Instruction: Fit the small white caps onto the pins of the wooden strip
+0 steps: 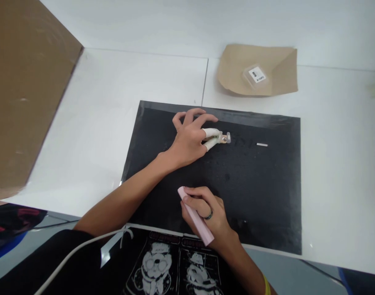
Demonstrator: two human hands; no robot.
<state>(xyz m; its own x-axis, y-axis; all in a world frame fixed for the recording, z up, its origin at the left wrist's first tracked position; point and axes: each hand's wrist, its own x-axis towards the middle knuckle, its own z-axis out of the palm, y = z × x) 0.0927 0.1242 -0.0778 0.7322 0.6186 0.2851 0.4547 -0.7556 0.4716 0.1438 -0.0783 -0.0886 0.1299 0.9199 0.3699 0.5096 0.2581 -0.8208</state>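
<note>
My left hand (190, 139) rests over the black mat (261, 196), with white finger covers on its thumb and index finger. Those two fingertips pinch a small part (224, 138) with clear ends and a brass-coloured middle; its exact kind is too small to make out. The other fingers of that hand are spread and curled. Close to my body, my right hand (210, 213), wearing a dark ring, is wrapped around a long pale pink bar (196, 217), which slants down to the right. A thin white strip (262, 144) lies on the mat, right of the pinched part.
Behind the mat, a folded brown paper tray (282, 78) holds a small clear plastic box (255, 77) with a white label. A brown panel (27, 90) borders the white table (113, 90) on the left. A white cable (82, 250) runs across my lap.
</note>
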